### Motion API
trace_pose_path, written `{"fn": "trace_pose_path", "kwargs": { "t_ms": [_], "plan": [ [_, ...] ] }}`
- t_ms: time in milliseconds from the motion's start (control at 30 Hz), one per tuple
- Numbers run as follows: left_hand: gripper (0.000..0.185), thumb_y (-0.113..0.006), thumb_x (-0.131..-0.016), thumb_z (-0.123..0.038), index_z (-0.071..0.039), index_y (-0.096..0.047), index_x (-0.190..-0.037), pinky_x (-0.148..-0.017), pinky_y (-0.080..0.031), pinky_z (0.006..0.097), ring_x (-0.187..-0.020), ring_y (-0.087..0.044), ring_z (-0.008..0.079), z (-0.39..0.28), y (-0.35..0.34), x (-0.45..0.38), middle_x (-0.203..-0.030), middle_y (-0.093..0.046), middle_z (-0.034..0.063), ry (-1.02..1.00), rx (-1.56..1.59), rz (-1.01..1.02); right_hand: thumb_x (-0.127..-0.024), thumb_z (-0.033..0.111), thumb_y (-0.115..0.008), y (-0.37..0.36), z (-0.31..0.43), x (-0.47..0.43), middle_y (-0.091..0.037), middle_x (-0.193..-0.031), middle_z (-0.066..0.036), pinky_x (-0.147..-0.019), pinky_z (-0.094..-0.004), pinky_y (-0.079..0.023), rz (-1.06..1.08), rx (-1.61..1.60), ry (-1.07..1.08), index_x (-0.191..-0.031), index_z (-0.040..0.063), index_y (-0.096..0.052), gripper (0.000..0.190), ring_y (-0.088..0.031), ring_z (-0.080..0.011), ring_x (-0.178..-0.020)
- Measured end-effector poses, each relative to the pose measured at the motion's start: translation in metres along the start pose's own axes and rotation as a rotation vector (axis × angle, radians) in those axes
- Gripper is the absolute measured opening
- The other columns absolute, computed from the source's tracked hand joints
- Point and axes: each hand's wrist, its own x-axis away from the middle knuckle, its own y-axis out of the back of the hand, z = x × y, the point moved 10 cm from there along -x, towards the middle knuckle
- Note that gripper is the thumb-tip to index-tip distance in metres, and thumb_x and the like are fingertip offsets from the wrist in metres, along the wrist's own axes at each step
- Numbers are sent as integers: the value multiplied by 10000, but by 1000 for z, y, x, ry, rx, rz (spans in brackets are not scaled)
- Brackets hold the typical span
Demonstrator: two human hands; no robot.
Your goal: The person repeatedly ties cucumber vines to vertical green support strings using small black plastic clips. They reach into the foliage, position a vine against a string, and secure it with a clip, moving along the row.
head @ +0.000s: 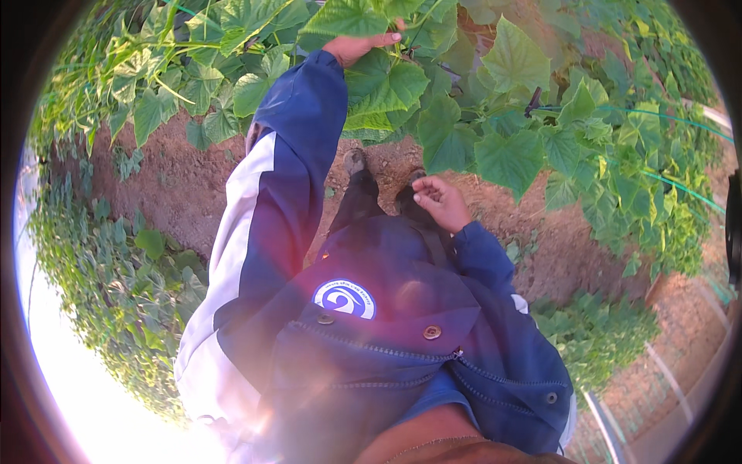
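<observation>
My left hand (365, 46) reaches into the leafy climbing vines at the top of the view, its thumb and a fingertip showing beside a vine stem. A broad green leaf (348, 18) partly covers it, so whether it grips anything is hidden. Below the foliage, my right hand (442, 202) hangs over my dark trousers with fingers curled and the thumb near the fingertips; whether something small is between them cannot be made out. A dark clip (533, 102) sits among the leaves to the right, by a green twine (666, 116).
Bare brown soil (174, 191) runs under the vines, with my shoes (355, 161) standing on it. Another row of low green plants (133, 290) lies behind me on the left. More plants (597, 336) and pale strips (606, 423) are at the lower right.
</observation>
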Motion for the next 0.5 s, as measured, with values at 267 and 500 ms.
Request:
{"fn": "trace_pose_path", "kwargs": {
  "t_ms": [267,500],
  "plan": [
    [383,-692,-868,-135,-68,-475,-1176,-982,-436,348,-1117,-554,189,0,-24,32,-1142,-605,92,-178,27,24,-764,-53,-649,55,75,-85,-607,-1102,-118,-774,-288,-531,-424,294,377,-1140,7,-579,387,-619,-189,-975],
    [595,-689,-859,-74,-71,-297,-1306,-960,-450,343,-1088,-566,206,10,-60,63,-1127,-601,146,-158,214,31,-757,-31,-695,52,23,-158,-642,-1042,-156,-747,-332,-540,-318,76,134,-1104,-37,-538,381,-679,-260,-885]
  ]
}}
